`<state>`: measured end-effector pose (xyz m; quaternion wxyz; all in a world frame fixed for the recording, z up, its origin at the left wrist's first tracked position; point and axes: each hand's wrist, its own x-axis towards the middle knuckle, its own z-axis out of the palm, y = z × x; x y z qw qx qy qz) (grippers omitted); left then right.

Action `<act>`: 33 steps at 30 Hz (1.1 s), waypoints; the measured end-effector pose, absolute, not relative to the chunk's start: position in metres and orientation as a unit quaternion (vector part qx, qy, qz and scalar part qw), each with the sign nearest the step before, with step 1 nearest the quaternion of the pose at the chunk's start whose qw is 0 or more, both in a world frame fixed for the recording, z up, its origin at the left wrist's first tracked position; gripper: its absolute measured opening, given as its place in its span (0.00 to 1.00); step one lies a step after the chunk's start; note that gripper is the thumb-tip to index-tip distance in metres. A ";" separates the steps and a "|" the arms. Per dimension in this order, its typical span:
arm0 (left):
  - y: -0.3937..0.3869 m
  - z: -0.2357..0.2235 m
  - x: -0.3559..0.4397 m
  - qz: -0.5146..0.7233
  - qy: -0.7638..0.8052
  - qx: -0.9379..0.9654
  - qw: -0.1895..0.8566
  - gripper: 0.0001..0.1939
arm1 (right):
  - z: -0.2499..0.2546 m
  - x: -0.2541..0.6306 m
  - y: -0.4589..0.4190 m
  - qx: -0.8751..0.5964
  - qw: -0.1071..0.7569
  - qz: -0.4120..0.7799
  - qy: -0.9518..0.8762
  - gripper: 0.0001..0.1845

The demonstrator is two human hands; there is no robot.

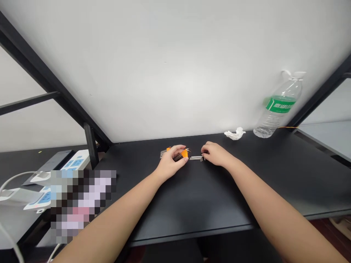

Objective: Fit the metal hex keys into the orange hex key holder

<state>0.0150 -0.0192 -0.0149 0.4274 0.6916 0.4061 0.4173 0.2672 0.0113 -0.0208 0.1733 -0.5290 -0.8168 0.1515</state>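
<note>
Keys (196,158): bare metal, smooth, bright.
Holder (184,153): plastic, it seems, smooth; too small here to be sure.
Desk (192,204): smooth black top with a satin sheen.
Bottle (270,118): clear, glossy plastic, ribbed low down.
Tissue (235,134): thin crumpled paper, matt.
Wall (175,73): smooth, softly reflective.
Frame (27,54): dark metal, matt.
Power strip (76,160): smooth hard plastic.

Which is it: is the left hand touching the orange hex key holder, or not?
Touching. The head view shows the left hand curled around the orange hex key holder, its thumb tip against the orange edge with no gap.
</note>
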 end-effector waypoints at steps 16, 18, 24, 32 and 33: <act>-0.021 -0.018 0.017 0.403 0.395 0.705 0.429 0.23 | -0.008 0.260 0.005 -0.563 0.099 0.199 -0.796 0.02; -0.020 -0.019 0.017 0.403 0.393 0.708 0.426 0.23 | -0.007 0.260 0.005 -0.572 0.089 0.202 -0.790 0.04; -0.018 -0.020 0.015 0.411 0.403 0.707 0.411 0.25 | -0.008 0.263 0.005 -0.580 0.101 0.222 -0.777 0.09; -0.018 -0.017 0.014 0.408 0.411 0.720 0.382 0.25 | -0.002 0.262 -0.001 -0.595 0.092 0.157 -0.783 0.08; -0.018 -0.017 0.014 0.409 0.411 0.721 0.379 0.25 | -0.001 0.263 -0.001 -0.577 0.116 0.171 -0.790 0.08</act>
